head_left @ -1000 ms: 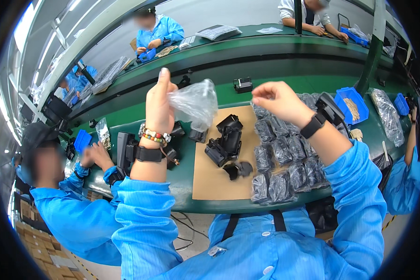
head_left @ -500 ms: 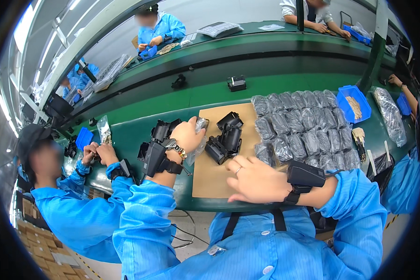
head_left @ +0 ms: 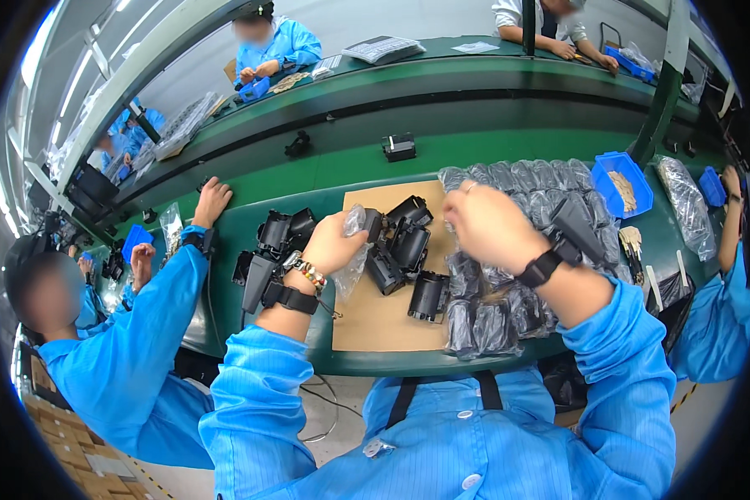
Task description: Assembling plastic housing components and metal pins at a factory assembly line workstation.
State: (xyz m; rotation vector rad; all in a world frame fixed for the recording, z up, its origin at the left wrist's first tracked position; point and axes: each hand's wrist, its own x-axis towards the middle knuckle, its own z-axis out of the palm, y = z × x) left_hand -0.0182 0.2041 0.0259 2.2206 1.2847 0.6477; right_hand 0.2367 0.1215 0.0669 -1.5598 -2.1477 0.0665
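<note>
My left hand is closed on a clear plastic bag over the left side of a brown cardboard sheet. Black plastic housings lie in a loose group just right of it, and a single black housing sits nearer the front. My right hand is raised at the sheet's right edge, over the left end of several rows of bagged black parts. Its fingers bend downward, slightly blurred and partly hidden, so whether they hold anything does not show.
More black housings stand left of my left hand. A blue bin with tan pieces is at the right, beside a tan-tipped bundle and a long clear bag. A co-worker's arm reaches over the table at the left.
My right hand has risen from the sheet's front edge toward the bagged rows, uncovering the single housing. My left hand stays near the same spot. The left co-worker's hand has reached farther out.
</note>
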